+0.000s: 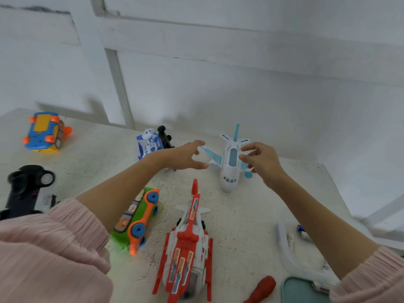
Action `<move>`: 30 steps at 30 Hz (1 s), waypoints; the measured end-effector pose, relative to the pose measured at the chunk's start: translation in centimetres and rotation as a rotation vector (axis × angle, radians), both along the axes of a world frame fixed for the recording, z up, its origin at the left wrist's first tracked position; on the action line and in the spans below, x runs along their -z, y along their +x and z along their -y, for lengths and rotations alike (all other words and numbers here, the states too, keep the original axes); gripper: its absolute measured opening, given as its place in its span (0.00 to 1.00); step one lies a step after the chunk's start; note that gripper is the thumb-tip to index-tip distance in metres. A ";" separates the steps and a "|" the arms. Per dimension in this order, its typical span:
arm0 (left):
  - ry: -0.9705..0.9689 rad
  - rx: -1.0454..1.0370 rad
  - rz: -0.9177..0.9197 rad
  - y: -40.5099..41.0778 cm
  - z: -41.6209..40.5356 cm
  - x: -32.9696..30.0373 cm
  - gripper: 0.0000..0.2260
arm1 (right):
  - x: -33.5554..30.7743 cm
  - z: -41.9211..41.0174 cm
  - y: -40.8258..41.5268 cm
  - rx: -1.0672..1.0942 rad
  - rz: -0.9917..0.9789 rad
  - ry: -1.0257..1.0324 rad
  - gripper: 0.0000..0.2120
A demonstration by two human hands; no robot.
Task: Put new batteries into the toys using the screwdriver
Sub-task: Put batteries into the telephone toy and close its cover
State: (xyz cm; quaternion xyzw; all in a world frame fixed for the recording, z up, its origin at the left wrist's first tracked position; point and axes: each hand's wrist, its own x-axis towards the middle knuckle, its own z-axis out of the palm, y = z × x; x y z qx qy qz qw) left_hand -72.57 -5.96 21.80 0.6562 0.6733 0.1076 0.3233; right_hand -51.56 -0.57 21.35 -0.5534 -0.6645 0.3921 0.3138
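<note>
Between both open hands (185, 157) (260, 159), white toy plane (230, 169), ungripped

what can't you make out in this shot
Head view only:
- Red screwdriver handle: tip cut off by the bottom edge.
- Batteries: mostly hidden behind the right forearm.
- Airplane: battery cover underneath, unseen.
- Black car: cropped by the left edge.

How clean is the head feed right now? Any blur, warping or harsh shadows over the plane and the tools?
Head view: soft, even light, no glare; faint shadows fall on the wall behind the toys. Wide-angle warp bends the wall rails. The white and blue plane is fairly sharp; left hand and right hand are slightly smeared. The red screwdriver handle and batteries at the lower right edge are blurred.
</note>
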 end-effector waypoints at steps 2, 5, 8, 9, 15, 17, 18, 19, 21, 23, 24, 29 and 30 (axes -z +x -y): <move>0.088 -0.018 0.003 -0.6 1.9 -0.8 0.31 | -1.0 1.8 -1.9 -0.136 -0.020 0.028 0.08; 0.220 -0.069 0.024 -1.9 5.5 -2.0 0.28 | -1.8 4.8 -4.8 -0.396 0.010 0.156 0.06; 0.303 -0.160 0.013 -3.7 9.6 -2.1 0.26 | -2.0 7.3 -7.8 -0.586 0.095 0.277 0.06; 0.332 -0.211 0.003 -4.1 11.1 -1.8 0.26 | -2.0 8.0 -8.7 -0.640 0.140 0.311 0.06; 0.378 -0.456 -0.075 -3.9 17.2 2.6 0.31 | -2.2 11.2 -12.3 -0.896 0.528 0.390 0.07; 0.347 -0.482 -0.127 -3.3 18.0 3.5 0.35 | -2.2 11.9 -12.8 -0.919 0.605 0.401 0.08; 0.330 -0.487 -0.156 -3.0 18.2 3.9 0.37 | -2.2 12.1 -12.9 -0.919 0.614 0.396 0.08; 0.309 -0.488 -0.173 -2.7 18.5 4.2 0.39 | -2.2 12.3 -13.0 -0.916 0.611 0.385 0.08; 0.260 -0.488 -0.182 -2.0 19.0 4.9 0.42 | -2.2 12.4 -13.0 -0.912 0.614 0.373 0.08; 0.244 -0.496 -0.225 -1.4 19.3 5.7 0.43 | -2.1 12.5 -13.1 -0.917 0.629 0.363 0.08; 0.251 -0.502 -0.249 -1.1 19.2 5.9 0.42 | -2.1 12.7 -13.1 -0.920 0.633 0.359 0.09; 0.406 -0.584 -0.086 -1.3 19.1 6.3 0.33 | -2.3 13.3 -12.6 -0.928 0.613 0.342 0.09; 0.452 -0.631 0.039 -1.7 19.2 6.0 0.32 | -2.3 13.2 -12.5 -0.913 0.590 0.356 0.10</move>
